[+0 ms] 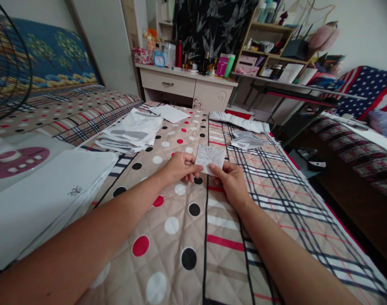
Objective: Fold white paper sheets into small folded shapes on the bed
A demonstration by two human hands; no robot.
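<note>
Between my two hands is a small square of folded paper (210,156), white with printed lines and creases that meet near its middle. My left hand (182,166) pinches its left edge, thumb on top. On the right side, my right hand (229,178) grips the lower right part, its thumb pressed on the paper's face and its other fingers underneath. The paper is held just over the patterned bedspread (180,212). Beyond my right hand lie some folded grey-white papers (246,140), apart from it.
A pile of printed sheets (132,129) lies left of centre, with a white sheet (170,113) behind it. Nearer on the left is a large paper stack (53,199). A long folded paper strip (238,121) lies at the far right. A fan guard (21,63) stands upper left; a dresser (168,82) stands behind.
</note>
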